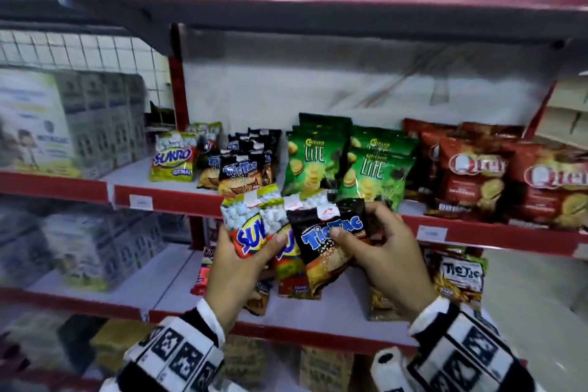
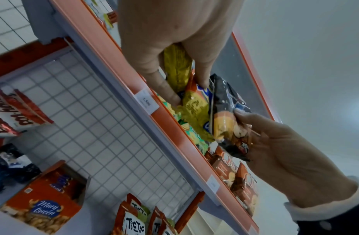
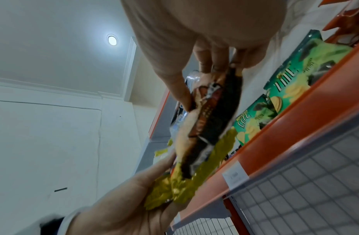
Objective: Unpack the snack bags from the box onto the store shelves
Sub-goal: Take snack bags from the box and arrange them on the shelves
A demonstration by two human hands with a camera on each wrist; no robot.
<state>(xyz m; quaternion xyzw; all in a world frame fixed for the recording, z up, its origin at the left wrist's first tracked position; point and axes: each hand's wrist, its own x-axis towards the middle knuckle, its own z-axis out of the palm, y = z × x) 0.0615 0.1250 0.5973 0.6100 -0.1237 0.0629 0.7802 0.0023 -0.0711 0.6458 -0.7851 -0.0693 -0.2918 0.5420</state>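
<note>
Left hand (image 1: 237, 267): fingers and thumb were wrapped round a fan of Sukro bags (image 1: 254, 226) — at least two, possibly three; the exact count could not be told.
Right hand (image 1: 378, 251): thumb on the front and fingers behind pinched a black Tic Tac bag (image 1: 331, 239), which overlapped the Sukro fan and touched it.
Location of goods: all held bags were in the air, just in front of the red edge of the middle shelf (image 1: 178, 197); none of them rested on it yet. The box was not identified in any view.
Risk, near: the glossy film looked slippery. Judged likely that pulling the black bag free would drag a Sukro bag out of the crowded left-hand grip and drop it.
Risk, far: the shelved Tic Tac row (image 1: 241, 169) and Sukro row (image 1: 175, 159) stood upright, soft and lightly balanced — a bag pushed in carelessly could tip the front ones over the edge.
Materials: thin crinkled foil pouches with crimped top seams; the Sukro tops were clear and showed round pale nuts.
Beyond: green Lite bags (image 1: 346, 165) and red Qtela bags (image 1: 477, 181) filled the same shelf to the right, against a pale back panel.
</note>
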